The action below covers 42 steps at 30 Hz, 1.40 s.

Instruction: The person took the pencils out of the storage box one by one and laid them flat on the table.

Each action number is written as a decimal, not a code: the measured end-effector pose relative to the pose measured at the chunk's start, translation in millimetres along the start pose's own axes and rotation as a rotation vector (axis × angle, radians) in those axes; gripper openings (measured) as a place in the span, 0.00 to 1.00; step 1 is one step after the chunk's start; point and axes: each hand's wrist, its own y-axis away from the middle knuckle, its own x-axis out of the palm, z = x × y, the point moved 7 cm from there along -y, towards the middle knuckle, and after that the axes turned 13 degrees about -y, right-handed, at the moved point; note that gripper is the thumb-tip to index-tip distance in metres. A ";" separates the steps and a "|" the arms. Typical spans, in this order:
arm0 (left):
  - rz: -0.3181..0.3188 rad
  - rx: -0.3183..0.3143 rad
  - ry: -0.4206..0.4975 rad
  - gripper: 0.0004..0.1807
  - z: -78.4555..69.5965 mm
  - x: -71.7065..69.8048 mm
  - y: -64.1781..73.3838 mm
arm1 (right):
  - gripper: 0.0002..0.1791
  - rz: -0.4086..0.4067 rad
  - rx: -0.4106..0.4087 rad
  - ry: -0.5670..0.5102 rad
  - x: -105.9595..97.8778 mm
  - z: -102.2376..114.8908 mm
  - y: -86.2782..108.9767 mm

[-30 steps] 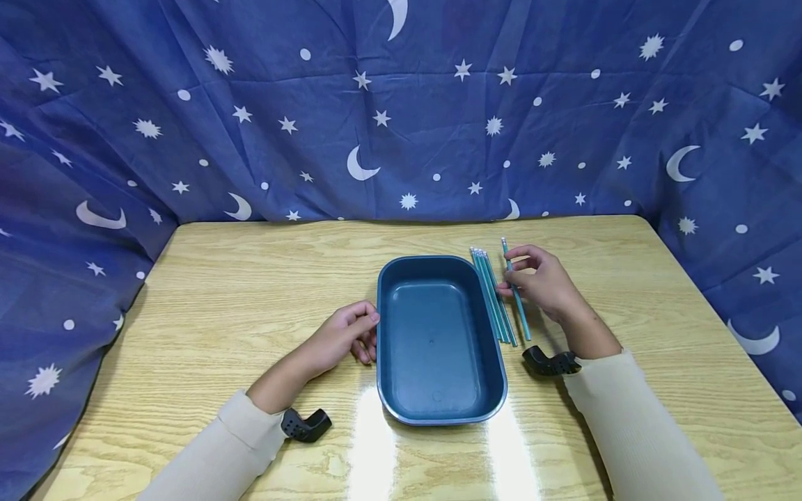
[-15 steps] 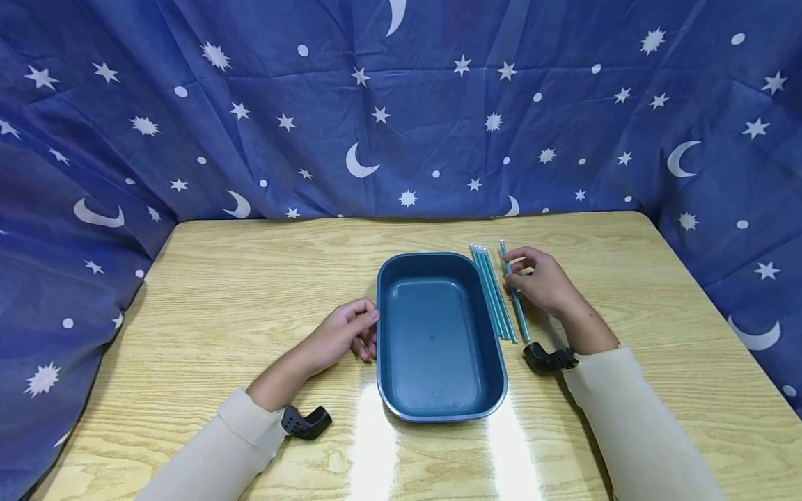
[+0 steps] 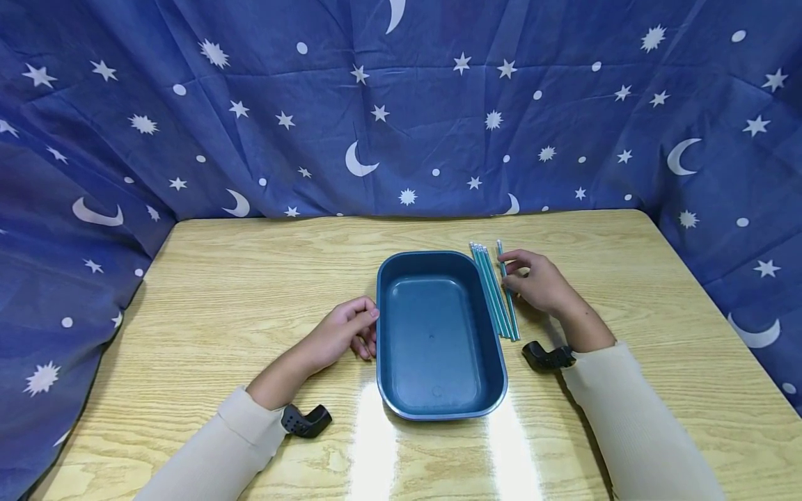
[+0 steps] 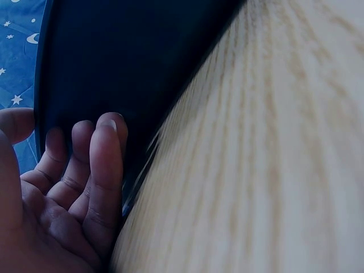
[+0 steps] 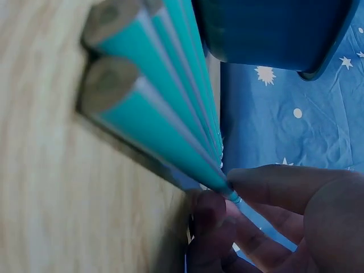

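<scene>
In the head view my left hand (image 3: 343,332) rests against the left side of a deep blue tray (image 3: 380,362). In the left wrist view its bent fingers (image 4: 106,162) touch the tray's dark outer wall. To the right of the tray, my right hand (image 3: 540,282) pinches a teal unsharpened pencil (image 3: 510,309) between thumb and fingertips. This pencil lies right beside a row of several like pencils (image 3: 493,296), white eraser ends away from me. The right wrist view shows the blunt wooden end of the held pencil (image 5: 159,136) against its neighbours.
A light wooden table (image 3: 263,271) carries everything. A blue curtain (image 3: 301,146) with white stars and moons hangs behind it and along both sides. Each wrist wears a black camera mount (image 3: 305,422). Bright reflections show on the wood near the tray's front.
My right hand has slid the pinched pencil leftward, so the gap to the other pencils has narrowed until it lies beside them. The left hand and the tray stay in place.
</scene>
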 end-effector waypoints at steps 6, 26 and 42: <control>-0.001 -0.008 0.002 0.13 0.4 0.3 -0.2 | 0.25 0.007 -0.011 0.032 2.5 0.6 -0.5; 0.003 -0.013 -0.010 0.14 -1.5 1.4 0.8 | 0.26 -0.009 -0.044 0.147 4.8 1.1 -0.4; 0.002 -0.037 0.053 0.16 5.7 -0.3 5.0 | 0.22 -0.043 -0.053 0.088 8.1 5.8 3.0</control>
